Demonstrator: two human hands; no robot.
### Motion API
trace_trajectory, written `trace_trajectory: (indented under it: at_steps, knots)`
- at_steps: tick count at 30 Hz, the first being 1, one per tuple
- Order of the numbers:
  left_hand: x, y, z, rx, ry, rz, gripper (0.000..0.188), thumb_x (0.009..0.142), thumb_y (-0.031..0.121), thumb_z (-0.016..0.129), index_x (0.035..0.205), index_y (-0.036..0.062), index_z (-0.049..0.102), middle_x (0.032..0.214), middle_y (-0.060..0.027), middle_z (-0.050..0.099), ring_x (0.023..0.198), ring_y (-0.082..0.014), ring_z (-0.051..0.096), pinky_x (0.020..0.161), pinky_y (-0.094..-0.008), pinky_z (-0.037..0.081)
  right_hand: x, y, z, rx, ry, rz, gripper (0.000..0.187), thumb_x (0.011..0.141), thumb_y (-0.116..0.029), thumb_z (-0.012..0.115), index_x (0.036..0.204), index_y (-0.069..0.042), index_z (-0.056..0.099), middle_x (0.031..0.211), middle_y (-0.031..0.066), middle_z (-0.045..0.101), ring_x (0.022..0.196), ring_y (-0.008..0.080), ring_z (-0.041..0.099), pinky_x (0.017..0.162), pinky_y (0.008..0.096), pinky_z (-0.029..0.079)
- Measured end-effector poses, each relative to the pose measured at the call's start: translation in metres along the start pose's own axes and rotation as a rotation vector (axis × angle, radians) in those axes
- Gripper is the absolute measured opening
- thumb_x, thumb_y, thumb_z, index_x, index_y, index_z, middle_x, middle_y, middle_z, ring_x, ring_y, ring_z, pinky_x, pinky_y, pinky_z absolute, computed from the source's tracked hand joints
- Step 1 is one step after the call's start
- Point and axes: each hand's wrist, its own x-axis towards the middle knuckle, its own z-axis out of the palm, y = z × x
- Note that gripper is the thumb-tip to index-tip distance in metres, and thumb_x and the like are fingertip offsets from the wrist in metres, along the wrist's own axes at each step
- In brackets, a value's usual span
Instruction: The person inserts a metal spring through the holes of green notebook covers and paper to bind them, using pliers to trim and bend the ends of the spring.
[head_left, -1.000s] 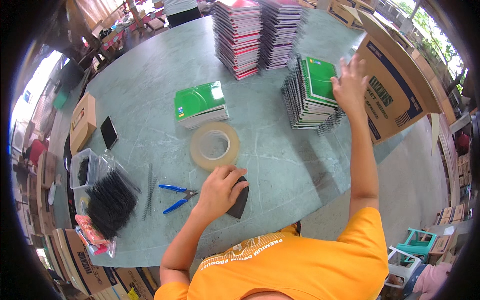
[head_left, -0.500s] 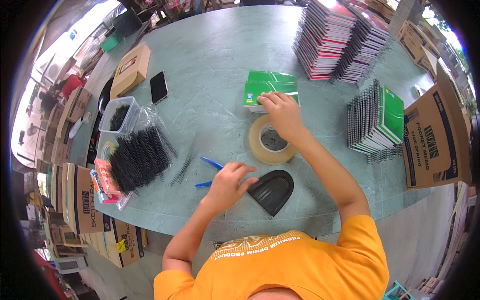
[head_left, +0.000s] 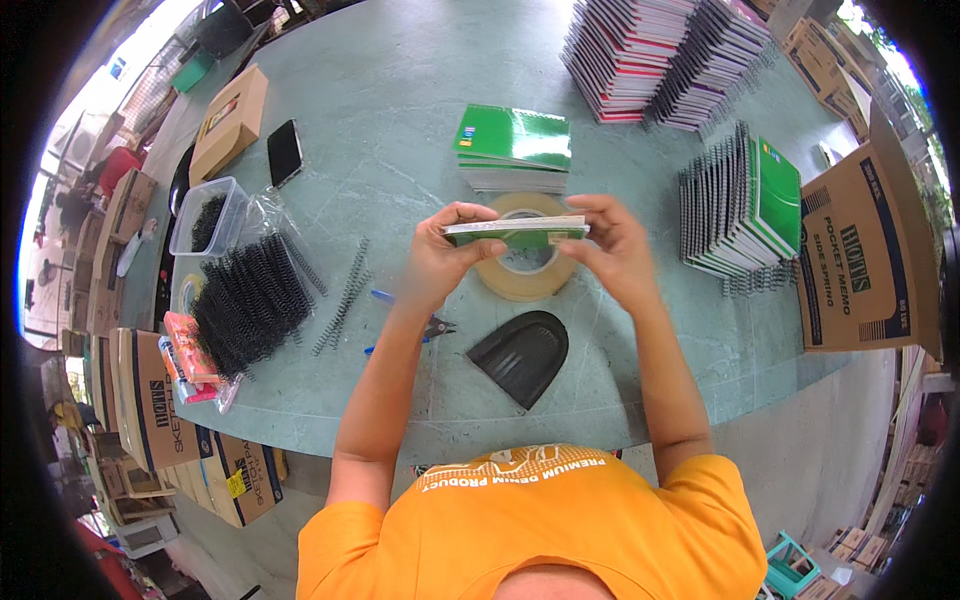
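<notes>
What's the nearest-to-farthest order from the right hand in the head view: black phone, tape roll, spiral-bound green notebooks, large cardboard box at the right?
From the right hand:
1. Tape roll: on the table, just to its left.
2. Spiral-bound green notebooks: stacked to its right.
3. Large cardboard box: farther right, past that stack.
4. Black phone: farthest, over on the left.

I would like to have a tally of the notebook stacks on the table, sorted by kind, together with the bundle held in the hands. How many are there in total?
Held green-covered bundle: 1
Green pile without visible coils: 1
Green coil-bound stack: 1
Tall coil-bound stacks: 2
Total: 5
</notes>
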Motion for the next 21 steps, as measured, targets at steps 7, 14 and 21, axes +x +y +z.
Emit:
trace_trajectory:
  at_steps: [7,14,21]
  knots:
    - [0.001,-0.024,0.008,0.146,0.019,0.032,0.025,0.071,0.0,0.074,0.094,0.0021,0.064,0.084,-0.0007,0.065,0.078,-0.0077,0.057,0.07,-0.0241,0.047,-0.004,0.008,0.022,-0.198,0.118,0.031,0.033,0.073,0.0,0.07,0.104,-0.005,0.061,0.103,0.0053,0.063,0.093,0.0141,0.059,0.081,0.0291,0.046]
    - [-0.008,-0.004,0.003,0.342,0.033,0.173,0.019,0.076,0.004,0.068,0.094,0.0015,0.065,0.082,-0.0065,0.068,0.074,-0.0133,0.062,0.069,-0.0284,0.049,0.02,-0.018,0.059,-1.107,-0.109,-0.497,0.021,0.074,-0.016,0.067,0.094,-0.01,0.063,0.089,0.005,0.062,0.081,0.024,0.06,0.071,0.037,0.046]
    - [-0.074,-0.001,-0.119,1.067,0.462,-0.147,0.018,0.079,0.016,0.065,0.09,0.001,0.067,0.088,-0.0152,0.066,0.079,-0.0301,0.063,0.072,-0.0363,0.049,0.016,-0.016,0.056,-1.097,-0.164,-0.483,0.015,0.073,-0.016,0.066,0.087,-0.012,0.063,0.079,0.0016,0.062,0.076,0.0222,0.059,0.064,0.0363,0.042]
